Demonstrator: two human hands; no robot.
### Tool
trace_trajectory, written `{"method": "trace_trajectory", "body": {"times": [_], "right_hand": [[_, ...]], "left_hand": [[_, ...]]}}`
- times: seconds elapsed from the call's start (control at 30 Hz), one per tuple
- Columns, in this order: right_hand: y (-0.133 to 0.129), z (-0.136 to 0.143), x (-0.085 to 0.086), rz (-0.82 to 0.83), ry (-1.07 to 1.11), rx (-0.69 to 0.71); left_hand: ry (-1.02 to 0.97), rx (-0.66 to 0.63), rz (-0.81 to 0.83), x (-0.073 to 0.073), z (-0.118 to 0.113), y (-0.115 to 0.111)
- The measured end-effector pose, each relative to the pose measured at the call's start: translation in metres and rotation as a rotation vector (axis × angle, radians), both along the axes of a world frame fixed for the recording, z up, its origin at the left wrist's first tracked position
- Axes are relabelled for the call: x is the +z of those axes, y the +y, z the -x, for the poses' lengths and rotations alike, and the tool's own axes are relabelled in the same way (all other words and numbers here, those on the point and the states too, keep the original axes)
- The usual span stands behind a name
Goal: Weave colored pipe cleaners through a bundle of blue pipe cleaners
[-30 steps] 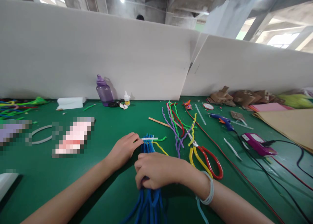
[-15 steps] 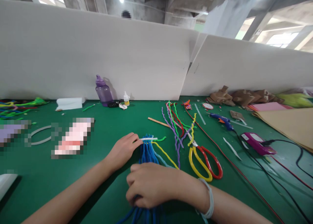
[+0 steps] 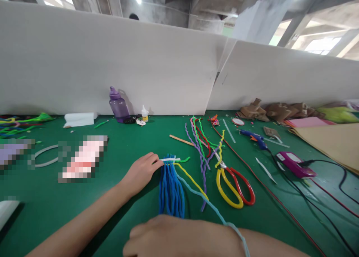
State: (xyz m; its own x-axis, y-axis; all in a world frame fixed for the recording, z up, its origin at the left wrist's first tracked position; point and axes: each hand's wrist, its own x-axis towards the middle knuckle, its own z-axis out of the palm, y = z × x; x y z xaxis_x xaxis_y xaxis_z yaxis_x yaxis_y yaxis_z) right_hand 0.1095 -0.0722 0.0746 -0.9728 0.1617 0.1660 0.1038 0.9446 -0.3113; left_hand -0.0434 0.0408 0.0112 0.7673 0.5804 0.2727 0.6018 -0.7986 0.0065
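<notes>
A bundle of blue yarn strands (image 3: 171, 191) hangs down from a narrow white strip (image 3: 173, 160) lying across its top. The strip's left end is pinched by my left hand (image 3: 144, 171), pressed to the table. Lower down, my right hand (image 3: 162, 236) is curled over the bundle's lower part; its fingertips are hidden and cut off by the picture's edge. From the top of the bundle a yellow strand (image 3: 193, 180), a light blue strand (image 3: 207, 202) and a short green strand (image 3: 185, 160) run off to the right. The light blue one passes over my right wrist.
Right of the bundle lie scissors (image 3: 230, 186), loose coloured strands (image 3: 200, 144) and a wooden stick (image 3: 181, 139). Farther right are a blue glue gun (image 3: 254, 137), a magenta device (image 3: 294, 165) and cables. A purple bottle (image 3: 119, 105) and small glue bottle (image 3: 144, 114) stand by the white partition (image 3: 112, 58).
My right hand has slid down the blue strands toward me, uncovering more of them, now straight and side by side. My left hand stays on the strip.
</notes>
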Motion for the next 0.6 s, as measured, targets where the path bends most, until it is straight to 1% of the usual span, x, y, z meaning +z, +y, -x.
{"method": "trace_trajectory", "body": {"times": [0.07, 0.13, 0.2, 0.27, 0.33, 0.43, 0.6], "right_hand": [[0.012, -0.004, 0.002, -0.049, 0.021, -0.162], [0.031, -0.013, 0.002, -0.079, 0.042, -0.319], [0.052, -0.027, -0.002, -0.09, 0.067, -0.491], [0.069, -0.041, -0.008, -0.094, 0.015, -0.609], [0.08, -0.051, -0.016, -0.092, -0.036, -0.652], [0.085, -0.056, -0.026, -0.088, -0.083, -0.644], [0.084, -0.055, -0.03, -0.079, -0.101, -0.631]], "left_hand": [[-0.003, 0.003, 0.006, 0.0, 0.0, -0.001], [-0.012, 0.003, 0.031, 0.001, 0.0, -0.001], [-0.027, -0.008, 0.057, 0.003, 0.0, -0.002], [-0.028, -0.007, 0.059, 0.005, 0.0, -0.002], [-0.012, -0.004, 0.053, 0.006, 0.0, -0.002], [0.006, -0.016, 0.069, 0.009, 0.0, -0.003], [0.009, -0.018, 0.076, 0.009, 0.0, -0.004]]}}
